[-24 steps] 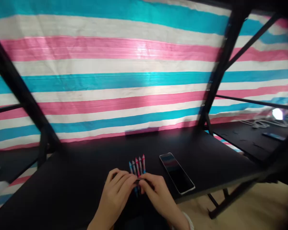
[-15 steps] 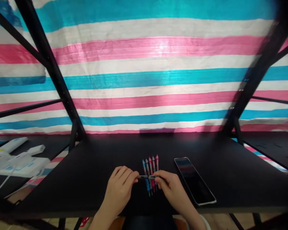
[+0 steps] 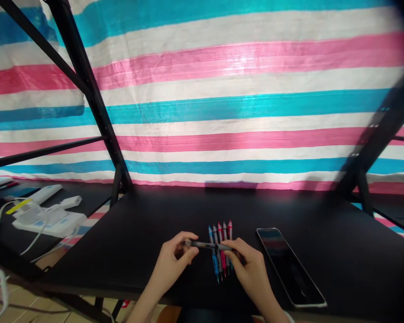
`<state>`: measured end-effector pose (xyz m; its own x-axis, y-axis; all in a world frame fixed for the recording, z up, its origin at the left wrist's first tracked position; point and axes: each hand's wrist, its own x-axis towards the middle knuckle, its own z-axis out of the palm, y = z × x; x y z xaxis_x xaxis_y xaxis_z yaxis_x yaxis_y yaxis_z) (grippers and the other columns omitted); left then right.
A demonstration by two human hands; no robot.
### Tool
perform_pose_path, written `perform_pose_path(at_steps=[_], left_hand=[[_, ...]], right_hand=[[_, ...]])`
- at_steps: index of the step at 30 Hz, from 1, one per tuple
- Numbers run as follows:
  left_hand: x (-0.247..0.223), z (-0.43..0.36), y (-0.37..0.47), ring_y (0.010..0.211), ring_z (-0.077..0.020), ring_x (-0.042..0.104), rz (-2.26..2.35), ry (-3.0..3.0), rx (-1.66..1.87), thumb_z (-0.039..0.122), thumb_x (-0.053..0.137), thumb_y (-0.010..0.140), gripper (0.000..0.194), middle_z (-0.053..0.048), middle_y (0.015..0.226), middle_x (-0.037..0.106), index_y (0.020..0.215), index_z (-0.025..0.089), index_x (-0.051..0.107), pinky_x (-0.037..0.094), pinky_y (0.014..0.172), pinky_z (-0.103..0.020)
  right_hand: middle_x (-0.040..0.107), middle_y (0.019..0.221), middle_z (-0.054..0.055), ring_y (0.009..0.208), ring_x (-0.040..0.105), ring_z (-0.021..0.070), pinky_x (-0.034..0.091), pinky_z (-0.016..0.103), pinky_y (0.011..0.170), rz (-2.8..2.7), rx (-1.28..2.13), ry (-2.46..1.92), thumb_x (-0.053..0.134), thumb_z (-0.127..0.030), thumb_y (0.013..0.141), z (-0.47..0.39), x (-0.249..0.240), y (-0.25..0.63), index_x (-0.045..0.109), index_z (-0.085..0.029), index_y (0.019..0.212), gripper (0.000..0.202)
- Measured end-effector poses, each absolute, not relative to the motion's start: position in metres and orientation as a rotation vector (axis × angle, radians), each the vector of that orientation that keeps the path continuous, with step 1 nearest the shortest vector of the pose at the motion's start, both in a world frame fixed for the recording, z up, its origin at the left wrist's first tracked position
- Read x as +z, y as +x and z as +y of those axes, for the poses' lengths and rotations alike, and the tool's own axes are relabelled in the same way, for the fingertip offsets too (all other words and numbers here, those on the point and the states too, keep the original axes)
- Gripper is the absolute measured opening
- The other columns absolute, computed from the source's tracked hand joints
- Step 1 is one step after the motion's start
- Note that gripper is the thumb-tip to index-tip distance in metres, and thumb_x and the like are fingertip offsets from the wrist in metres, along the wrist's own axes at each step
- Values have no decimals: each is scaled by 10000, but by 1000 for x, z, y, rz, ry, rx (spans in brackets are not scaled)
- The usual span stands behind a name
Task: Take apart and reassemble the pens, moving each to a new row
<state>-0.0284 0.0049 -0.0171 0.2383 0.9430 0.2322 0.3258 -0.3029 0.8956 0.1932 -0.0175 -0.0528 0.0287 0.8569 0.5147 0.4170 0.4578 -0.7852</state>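
A slim grey-black pen [image 3: 205,245] is held level above the table by both of my hands. My left hand [image 3: 173,255] is around its left end, thumb and forefinger on either side of the barrel; the other fingers are partly hidden. The right end is pinched between the thumb and fingers of my right hand [image 3: 247,262]. Under the held pen several more pens lie side by side, among them a blue pen [image 3: 215,262], a grey pen [image 3: 216,231] and a pink pen [image 3: 223,260]. My right hand covers part of the row.
A phone [image 3: 291,267] lies on the black table [image 3: 148,220], right of my right hand. Black metal posts [image 3: 99,103] rise at both sides, with striped sheeting [image 3: 239,103] behind. On the left, a white power strip [image 3: 60,224] with cables lies on another surface.
The view has shifted left, so everything sits further right. My left thumb and forefinger have spread, showing more of the pen's left end. My right hand keeps its pinch.
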Motion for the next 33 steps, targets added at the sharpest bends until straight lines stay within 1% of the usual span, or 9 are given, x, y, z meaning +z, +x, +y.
perform_pose_path(at_steps=[5, 9, 11, 13, 18, 20, 25, 29, 33], left_hand=[[-38, -1, -14, 699, -222, 722, 1188, 1334, 1317, 417, 679, 859, 222, -33, 692, 727, 897, 198, 690, 554, 717, -325], [-43, -8, -7, 744, -227, 734, 1217, 1289, 1358, 425, 684, 868, 224, -38, 713, 748, 922, 208, 699, 554, 737, -314], [-43, -9, -7, 739, -226, 729, 1223, 1305, 1333, 424, 696, 859, 222, -33, 694, 743, 916, 209, 702, 549, 733, -308], [-43, -10, -8, 724, -218, 719, 1230, 1311, 1325, 420, 706, 849, 220, -27, 677, 735, 911, 209, 702, 542, 721, -297], [-46, -12, -10, 678, -194, 693, 1280, 1284, 1354, 430, 691, 853, 225, -11, 657, 719, 908, 212, 690, 517, 679, -267], [-47, -14, -11, 692, -199, 700, 1306, 1283, 1341, 438, 682, 856, 234, -17, 665, 729, 917, 212, 687, 515, 691, -268], [-44, -15, -10, 717, -220, 721, 1346, 1280, 1326, 438, 685, 840, 241, -31, 689, 752, 929, 214, 679, 520, 701, -279], [-42, -15, -9, 717, -229, 724, 1367, 1282, 1324, 443, 683, 831, 247, -37, 692, 755, 920, 213, 680, 531, 706, -293], [-43, -16, -10, 720, -234, 729, 1390, 1281, 1320, 451, 676, 831, 261, -42, 698, 757, 929, 209, 682, 534, 702, -297]], right_hand=[[692, 747, 33, 606, 598, 182, 481, 261, 571, -1443, 715, -1227, 644, -400, 924, -22, -61, 192, 766, -188, 1035, 268], [618, 630, 21, 588, 570, 171, 440, 253, 561, -1267, 818, -1271, 490, -548, 994, -25, -58, 195, 656, -185, 701, 496], [551, 579, -1, 558, 522, 153, 412, 246, 549, -1243, 828, -1280, 475, -561, 997, -25, -57, 196, 567, -194, 602, 546], [514, 565, -14, 543, 486, 143, 390, 242, 533, -1247, 844, -1279, 504, -556, 984, -24, -58, 196, 552, -197, 589, 536], [655, 752, 25, 682, 593, 184, 459, 248, 602, -1159, 917, -1214, 700, -502, 869, -24, -67, 194, 704, -195, 848, 308], [673, 769, 30, 701, 611, 191, 474, 250, 615, -1092, 945, -1209, 710, -509, 857, -24, -69, 194, 713, -199, 929, 319], [582, 608, 1, 574, 529, 153, 414, 235, 539, -1129, 946, -1284, 620, -529, 919, -24, -67, 195, 671, -191, 700, 406], [669, 758, 31, 673, 589, 180, 461, 246, 597, -1083, 944, -1243, 703, -521, 858, -24, -68, 195, 718, -197, 930, 332], [579, 614, -4, 547, 490, 135, 387, 233, 522, -1116, 979, -1296, 600, -532, 935, -25, -68, 196, 665, -191, 744, 396]])
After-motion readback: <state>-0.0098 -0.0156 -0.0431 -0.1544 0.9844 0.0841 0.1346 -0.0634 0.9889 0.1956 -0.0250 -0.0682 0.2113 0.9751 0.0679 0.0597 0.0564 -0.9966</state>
